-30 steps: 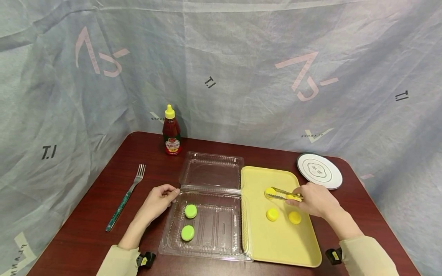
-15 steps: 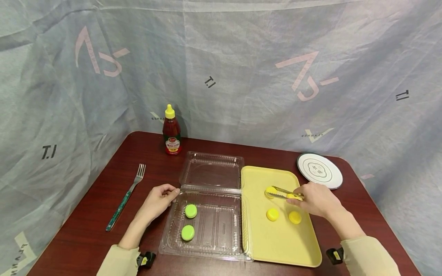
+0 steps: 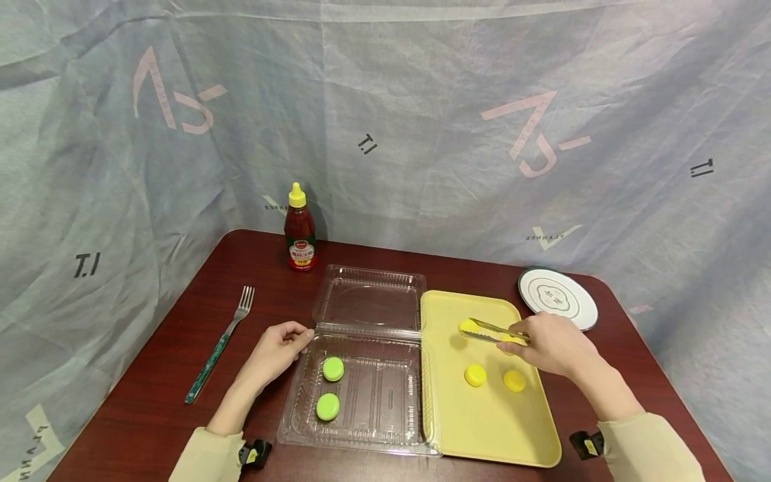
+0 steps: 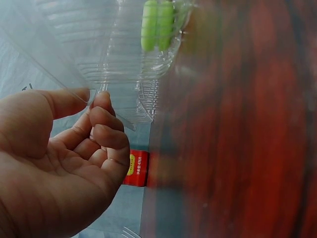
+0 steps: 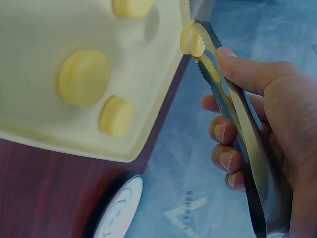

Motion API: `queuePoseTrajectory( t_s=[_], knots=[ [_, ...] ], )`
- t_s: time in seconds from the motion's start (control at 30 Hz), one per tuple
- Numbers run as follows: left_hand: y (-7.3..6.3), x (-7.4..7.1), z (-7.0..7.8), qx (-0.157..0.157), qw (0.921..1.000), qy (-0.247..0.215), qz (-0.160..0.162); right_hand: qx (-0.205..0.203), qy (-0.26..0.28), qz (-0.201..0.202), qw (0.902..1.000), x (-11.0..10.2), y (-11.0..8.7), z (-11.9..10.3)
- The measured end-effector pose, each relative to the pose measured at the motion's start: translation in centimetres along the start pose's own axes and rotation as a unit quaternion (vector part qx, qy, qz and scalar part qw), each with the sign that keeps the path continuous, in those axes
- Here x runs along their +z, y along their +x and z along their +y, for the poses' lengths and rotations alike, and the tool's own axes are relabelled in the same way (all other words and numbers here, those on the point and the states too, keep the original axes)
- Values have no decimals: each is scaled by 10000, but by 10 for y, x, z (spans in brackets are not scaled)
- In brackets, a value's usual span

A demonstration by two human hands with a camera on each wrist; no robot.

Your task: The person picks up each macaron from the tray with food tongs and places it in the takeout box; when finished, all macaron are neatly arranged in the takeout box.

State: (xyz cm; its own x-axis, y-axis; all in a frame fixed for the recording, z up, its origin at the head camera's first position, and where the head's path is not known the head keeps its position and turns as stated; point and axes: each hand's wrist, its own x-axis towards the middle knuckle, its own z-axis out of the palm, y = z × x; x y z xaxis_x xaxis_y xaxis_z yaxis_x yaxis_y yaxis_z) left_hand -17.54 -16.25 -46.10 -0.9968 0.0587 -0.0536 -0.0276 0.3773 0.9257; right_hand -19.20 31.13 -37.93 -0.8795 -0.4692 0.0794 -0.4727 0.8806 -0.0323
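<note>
In the head view my right hand (image 3: 557, 345) grips metal tongs (image 5: 250, 136) over the yellow tray (image 3: 494, 428). The toothed tips pinch a yellow macaron (image 5: 186, 38) on its edge, and its shadow falls apart from it on the tray. Other yellow macarons (image 3: 475, 375) lie on the tray, one partly hidden behind the tongs. My left hand (image 4: 64, 163) pinches the corner rim of a clear hinged container (image 3: 373, 402) between thumb and fingers. Two green macarons (image 3: 328, 406) sit along its left side. The lid (image 3: 373, 294) lies folded back behind it.
Left of my left arm lies a fork (image 3: 218, 348) with a green handle. A ketchup bottle (image 3: 300, 234) stands behind the container lid. A white plate (image 3: 557, 294) rests at the back right, next to the tray. A grey cloth (image 3: 385, 120) hangs behind the table.
The tongs have come together on the far yellow macaron and raised it slightly off the tray. My right hand has risen a little with them. The left hand holds its place.
</note>
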Motion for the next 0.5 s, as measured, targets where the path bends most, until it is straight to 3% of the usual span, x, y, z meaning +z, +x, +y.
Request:
queuePoseTrajectory(
  t_s=[0.3,0.5],
  knots=[
    [0,0,-1,20,10000,0,-17,-333,-173,389,9985,-19,4,-25],
    [0,-1,0,38,10000,-10,-11,-524,-190,443,9975,-30,8,-45]
  ],
)
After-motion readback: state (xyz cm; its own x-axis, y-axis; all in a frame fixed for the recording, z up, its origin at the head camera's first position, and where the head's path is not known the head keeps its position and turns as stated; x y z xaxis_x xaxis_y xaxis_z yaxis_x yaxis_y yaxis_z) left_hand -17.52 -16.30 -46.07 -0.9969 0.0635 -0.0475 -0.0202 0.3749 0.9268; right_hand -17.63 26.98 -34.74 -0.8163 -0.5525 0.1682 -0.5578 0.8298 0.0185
